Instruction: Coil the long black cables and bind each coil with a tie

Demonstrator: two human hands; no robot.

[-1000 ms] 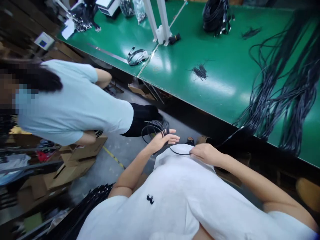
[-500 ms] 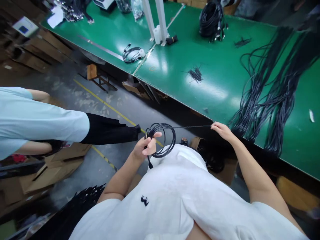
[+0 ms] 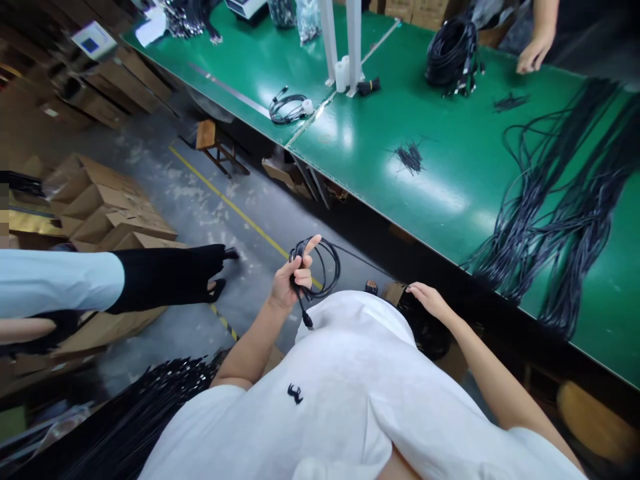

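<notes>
My left hand [image 3: 293, 275] is closed around one side of a coiled black cable [image 3: 330, 283], with the index finger raised. A connector end [image 3: 307, 320] hangs from the coil below that hand. From the coil a single length of cable runs right to my right hand [image 3: 427, 299], whose fingertips pinch it in front of my waist. To the right, long loose black cables [image 3: 545, 227] lie in bundles over the edge of the green table [image 3: 350, 160]. A small pile of black ties [image 3: 410, 158] rests on the tabletop.
At the back of the table are a thick cable coil [image 3: 453, 53] and a co-worker's hand [image 3: 535, 53]. A smaller coil [image 3: 287, 107] lies by the white posts [image 3: 354, 40]. A person in black trousers [image 3: 165, 277] stands left, near cardboard boxes [image 3: 110, 207]. A stool [image 3: 206, 135] is beyond.
My right hand has come down and slightly left, and the cable between my hands now slopes downward. The person at left has shifted left. A co-worker's hand has appeared across the table.
</notes>
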